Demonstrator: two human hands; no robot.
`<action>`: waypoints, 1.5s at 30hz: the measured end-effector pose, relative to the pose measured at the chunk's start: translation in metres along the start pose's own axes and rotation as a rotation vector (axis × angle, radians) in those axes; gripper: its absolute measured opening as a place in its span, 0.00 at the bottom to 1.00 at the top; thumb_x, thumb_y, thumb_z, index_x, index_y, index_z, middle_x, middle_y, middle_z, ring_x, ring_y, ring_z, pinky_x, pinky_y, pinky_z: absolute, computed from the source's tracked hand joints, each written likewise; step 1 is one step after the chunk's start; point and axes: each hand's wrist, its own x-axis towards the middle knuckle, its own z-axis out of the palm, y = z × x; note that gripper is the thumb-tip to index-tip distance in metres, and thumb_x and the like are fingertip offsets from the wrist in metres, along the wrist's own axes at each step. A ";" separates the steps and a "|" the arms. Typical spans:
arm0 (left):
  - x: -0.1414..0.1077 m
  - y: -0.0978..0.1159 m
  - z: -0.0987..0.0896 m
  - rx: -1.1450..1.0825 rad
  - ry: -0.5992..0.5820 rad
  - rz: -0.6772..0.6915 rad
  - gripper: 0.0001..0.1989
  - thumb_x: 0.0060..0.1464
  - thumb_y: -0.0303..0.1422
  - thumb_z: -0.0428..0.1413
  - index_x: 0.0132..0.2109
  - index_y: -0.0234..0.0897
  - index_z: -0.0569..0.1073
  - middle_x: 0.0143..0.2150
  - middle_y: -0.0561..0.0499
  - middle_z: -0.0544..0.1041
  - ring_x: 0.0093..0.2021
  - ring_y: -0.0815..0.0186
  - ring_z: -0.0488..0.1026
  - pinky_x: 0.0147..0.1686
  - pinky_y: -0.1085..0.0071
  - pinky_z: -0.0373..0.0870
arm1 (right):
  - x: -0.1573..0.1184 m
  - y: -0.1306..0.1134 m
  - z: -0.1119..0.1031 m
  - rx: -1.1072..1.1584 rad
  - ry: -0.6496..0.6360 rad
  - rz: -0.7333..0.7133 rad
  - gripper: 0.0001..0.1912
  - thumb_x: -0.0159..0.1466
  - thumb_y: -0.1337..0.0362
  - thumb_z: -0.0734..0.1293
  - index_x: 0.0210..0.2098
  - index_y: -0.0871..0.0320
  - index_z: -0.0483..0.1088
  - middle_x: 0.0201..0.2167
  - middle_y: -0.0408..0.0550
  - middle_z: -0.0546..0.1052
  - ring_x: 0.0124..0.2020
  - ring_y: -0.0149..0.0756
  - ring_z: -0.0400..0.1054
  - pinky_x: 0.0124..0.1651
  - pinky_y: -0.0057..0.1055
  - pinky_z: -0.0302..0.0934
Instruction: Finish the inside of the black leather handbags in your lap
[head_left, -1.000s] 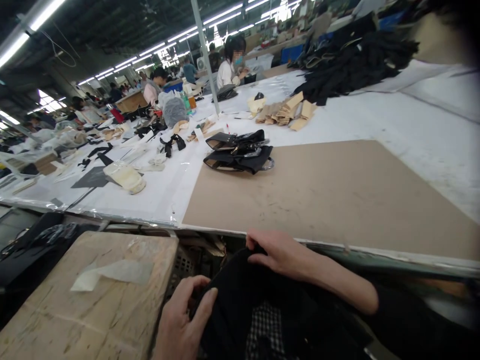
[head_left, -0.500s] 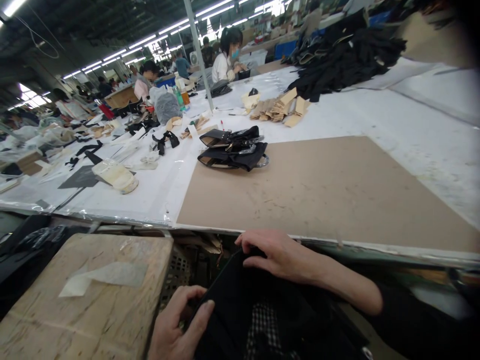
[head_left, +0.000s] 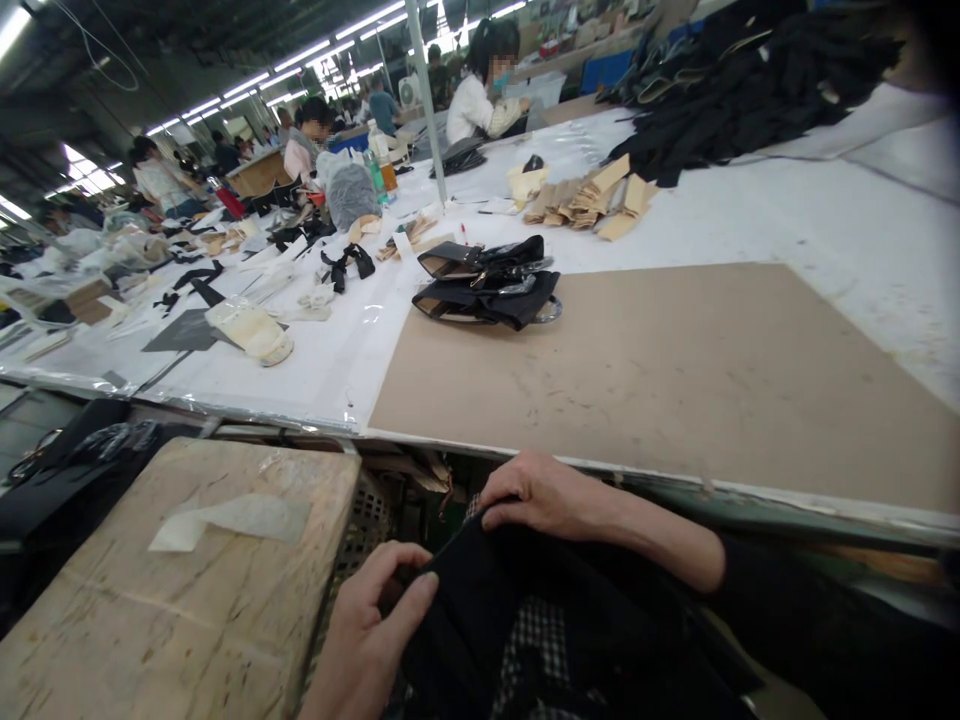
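Black cloth [head_left: 480,600], with a black-and-white checked patch [head_left: 534,640] showing in its folds, is held low in front of me, below the table edge. What article it forms I cannot tell. My left hand [head_left: 375,625] pinches its left edge between thumb and fingers. Farther up that same edge, my right hand [head_left: 536,495] grips the cloth with thumb and curled fingers. A bit of checked fabric shows beside the right fingertips. On the table beyond, two black bags [head_left: 487,285] lie stacked on a brown board [head_left: 660,360].
A stained, board-topped stand [head_left: 247,600] at left carries a pale paper strip [head_left: 232,520]. The white table [head_left: 322,370] holds a cloudy plastic container [head_left: 251,330], tan strips [head_left: 592,200] and a heap of black pieces [head_left: 750,90]. A person in white [head_left: 480,105] works across the table.
My right hand has closed its thumb and fingers on the cloth's edge, and checked fabric now shows there. My left hand keeps its pinch. The view has shifted slightly.
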 end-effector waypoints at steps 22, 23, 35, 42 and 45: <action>0.085 0.037 0.013 0.779 -0.349 0.417 0.13 0.61 0.38 0.53 0.30 0.37 0.71 0.26 0.54 0.74 0.28 0.66 0.70 0.27 0.72 0.54 | -0.139 -0.034 0.000 0.145 0.393 0.410 0.35 0.65 0.51 0.65 0.68 0.49 0.54 0.64 0.52 0.65 0.59 0.50 0.64 0.60 0.44 0.62; 0.086 0.039 0.012 0.781 -0.371 0.408 0.13 0.61 0.38 0.53 0.31 0.37 0.72 0.27 0.54 0.75 0.29 0.65 0.71 0.28 0.72 0.55 | -0.151 -0.040 0.013 0.151 0.428 0.441 0.38 0.64 0.50 0.66 0.69 0.50 0.52 0.65 0.53 0.64 0.61 0.51 0.62 0.61 0.45 0.61; 0.144 0.092 0.084 0.536 -0.869 0.663 0.41 0.44 0.28 0.67 0.65 0.47 0.63 0.64 0.49 0.69 0.61 0.56 0.66 0.61 0.65 0.59 | -0.187 -0.031 0.069 0.594 0.630 0.498 0.17 0.67 0.52 0.63 0.42 0.58 0.75 0.35 0.44 0.77 0.41 0.42 0.70 0.44 0.31 0.65; 0.142 0.111 0.086 0.620 -1.117 0.615 0.21 0.49 0.32 0.65 0.52 0.43 0.77 0.47 0.53 0.80 0.47 0.60 0.75 0.47 0.71 0.67 | -0.215 -0.007 0.054 1.016 0.520 0.320 0.18 0.62 0.57 0.70 0.48 0.61 0.75 0.38 0.48 0.78 0.38 0.39 0.71 0.42 0.31 0.65; 0.136 0.119 0.088 0.664 -1.108 0.613 0.24 0.48 0.39 0.66 0.54 0.44 0.76 0.50 0.52 0.79 0.49 0.59 0.74 0.49 0.71 0.66 | -0.217 0.007 0.057 1.067 0.518 0.319 0.20 0.61 0.56 0.71 0.49 0.61 0.75 0.39 0.49 0.79 0.39 0.40 0.72 0.43 0.32 0.65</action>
